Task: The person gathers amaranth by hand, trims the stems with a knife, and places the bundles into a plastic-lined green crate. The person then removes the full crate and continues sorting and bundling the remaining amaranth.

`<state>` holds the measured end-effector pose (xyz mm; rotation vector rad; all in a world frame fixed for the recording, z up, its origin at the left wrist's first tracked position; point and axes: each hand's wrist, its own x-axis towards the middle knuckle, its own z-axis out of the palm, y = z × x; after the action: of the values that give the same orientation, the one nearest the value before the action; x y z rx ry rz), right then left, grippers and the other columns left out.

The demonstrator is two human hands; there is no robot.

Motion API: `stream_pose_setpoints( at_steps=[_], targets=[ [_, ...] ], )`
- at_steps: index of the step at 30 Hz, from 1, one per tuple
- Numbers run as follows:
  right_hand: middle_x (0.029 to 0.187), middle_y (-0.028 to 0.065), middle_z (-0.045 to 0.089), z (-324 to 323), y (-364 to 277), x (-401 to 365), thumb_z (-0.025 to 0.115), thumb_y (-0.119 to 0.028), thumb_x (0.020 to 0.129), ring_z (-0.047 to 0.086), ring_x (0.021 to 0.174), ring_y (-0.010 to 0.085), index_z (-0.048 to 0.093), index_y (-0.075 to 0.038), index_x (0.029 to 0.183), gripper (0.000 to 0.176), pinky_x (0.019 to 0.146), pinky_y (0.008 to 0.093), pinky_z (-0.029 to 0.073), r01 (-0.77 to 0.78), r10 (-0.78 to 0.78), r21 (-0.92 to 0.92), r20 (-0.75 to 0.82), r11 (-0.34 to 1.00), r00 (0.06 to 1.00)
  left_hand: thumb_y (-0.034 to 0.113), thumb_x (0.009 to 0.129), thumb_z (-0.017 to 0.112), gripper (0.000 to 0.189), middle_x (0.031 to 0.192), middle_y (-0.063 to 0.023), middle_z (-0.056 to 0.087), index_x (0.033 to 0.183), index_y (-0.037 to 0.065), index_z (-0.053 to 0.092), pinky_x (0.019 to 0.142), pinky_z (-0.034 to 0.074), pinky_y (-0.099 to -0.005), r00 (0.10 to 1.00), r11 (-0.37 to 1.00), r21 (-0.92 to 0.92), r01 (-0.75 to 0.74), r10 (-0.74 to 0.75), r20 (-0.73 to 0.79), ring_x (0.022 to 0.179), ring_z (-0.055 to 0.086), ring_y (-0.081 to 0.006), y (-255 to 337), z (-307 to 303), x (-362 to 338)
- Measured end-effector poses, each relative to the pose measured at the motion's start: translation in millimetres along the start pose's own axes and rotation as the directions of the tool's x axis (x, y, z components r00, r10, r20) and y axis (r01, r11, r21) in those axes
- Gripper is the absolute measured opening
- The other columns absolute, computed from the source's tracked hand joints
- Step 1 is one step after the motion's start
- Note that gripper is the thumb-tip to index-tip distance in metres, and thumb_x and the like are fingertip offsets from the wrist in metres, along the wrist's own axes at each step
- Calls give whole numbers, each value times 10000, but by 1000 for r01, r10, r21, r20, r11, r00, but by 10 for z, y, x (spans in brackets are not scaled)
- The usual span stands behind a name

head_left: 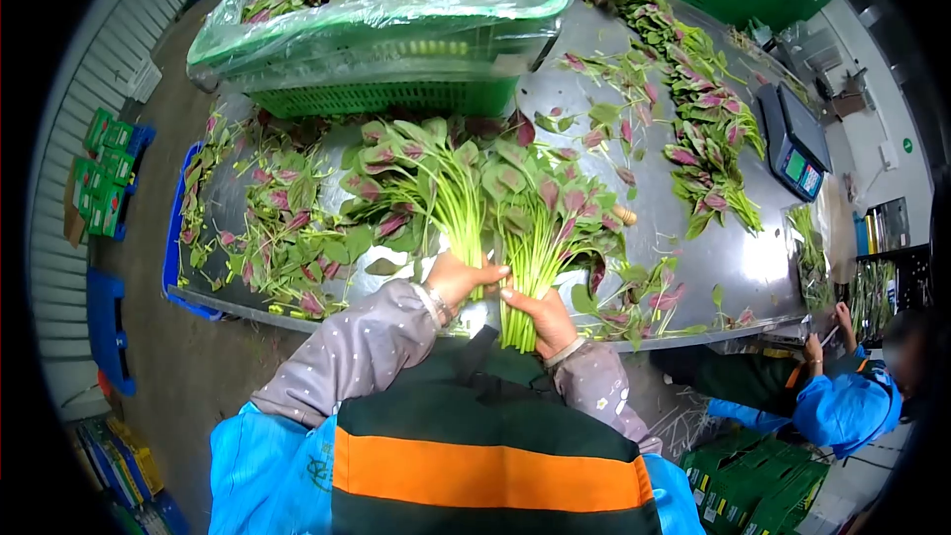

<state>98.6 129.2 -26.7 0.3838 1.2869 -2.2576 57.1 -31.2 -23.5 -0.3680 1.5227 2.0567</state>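
Note:
My left hand (pixel 458 282) is closed around the stems of a bunch of amaranth (pixel 433 183), its green and purple leaves pointing away from me. Close beside it, my right hand (pixel 545 319) grips a second, thicker bunch of amaranth (pixel 540 228) low on its pale stems. The thumbs nearly meet between the two bunches, and the cut ends on the right hang below my fingers. Both bunches are over the front edge of the metal table (pixel 693 272). Loose amaranth leaves and stems (pixel 287 213) lie to the left.
A plastic-lined green crate (pixel 396 94) heaped with amaranth stands at the back. A row of amaranth bunches (pixel 708 109) runs along the right, beside a digital scale (pixel 795 144). A co-worker in blue sleeves (pixel 842 411) is at the far right. Green crates (pixel 758 476) stand below.

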Motion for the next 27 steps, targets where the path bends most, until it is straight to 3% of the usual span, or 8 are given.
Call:
stream_pose_setpoints(
  at_steps=[6,10,12,14,20,21,22,27],
  targets=[
    [881,31,604,-56,-21,-32,644,-58,769,566,778,117,576,-10,1010,255,679,256,451,-42,43,28,-62,999,997,38,771,655,216,721,-56,531,838,80,454,555,457,-257,929,923,-310,229,-112,352,631,574,-176,114,-353,-238],
    [846,59,614,-125,3,-13,628,-15,763,581,722,131,581,23,954,200,656,266,467,82,-86,-41,-109,996,990,-5,720,691,278,709,-38,523,871,57,467,522,426,-266,972,915,362,177,-221,85,569,518,-156,452,-687,-436],
    [837,66,616,-72,-113,-83,630,-11,763,587,709,136,579,30,938,186,648,263,471,131,-132,-17,-137,991,982,-6,676,726,303,692,-6,513,853,43,486,537,427,-266,999,563,826,-15,33,-4,573,490,-115,524,-1056,-439],
    [840,69,615,48,-265,-142,638,-26,774,594,720,136,565,27,955,203,655,256,478,179,-177,10,-122,984,977,78,632,774,341,713,-11,551,910,15,586,575,444,-278,963,596,783,-181,268,18,606,504,-127,987,-751,-674],
    [899,68,614,281,-185,-37,624,-50,802,591,818,144,553,19,1005,226,696,261,478,17,-11,158,-37,987,999,57,718,720,406,1038,-137,599,1061,-64,542,840,466,-285,980,992,107,65,-83,178,968,565,-169,132,-199,-258],
    [933,64,613,254,-104,-5,627,-95,813,583,850,145,557,10,1021,243,732,261,465,34,-33,42,-34,999,999,48,735,704,384,1013,-85,604,1077,-32,550,836,447,-274,955,951,290,108,-180,235,946,560,-147,17,-163,-194],
    [974,64,611,145,22,37,632,-136,819,579,866,137,557,8,1054,285,760,260,453,-14,14,-12,-48,1000,999,48,731,709,417,1005,-61,595,1107,-6,538,825,442,-282,967,996,75,51,-68,244,935,551,-141,-172,-84,-212],
    [1004,74,615,83,47,37,647,-139,812,575,884,128,550,24,1098,344,764,260,456,-29,23,-115,-48,993,999,28,721,713,485,1086,-74,568,1157,0,503,865,434,-286,926,996,84,42,-70,371,1010,523,-151,-276,-91,-188]
  ],
)
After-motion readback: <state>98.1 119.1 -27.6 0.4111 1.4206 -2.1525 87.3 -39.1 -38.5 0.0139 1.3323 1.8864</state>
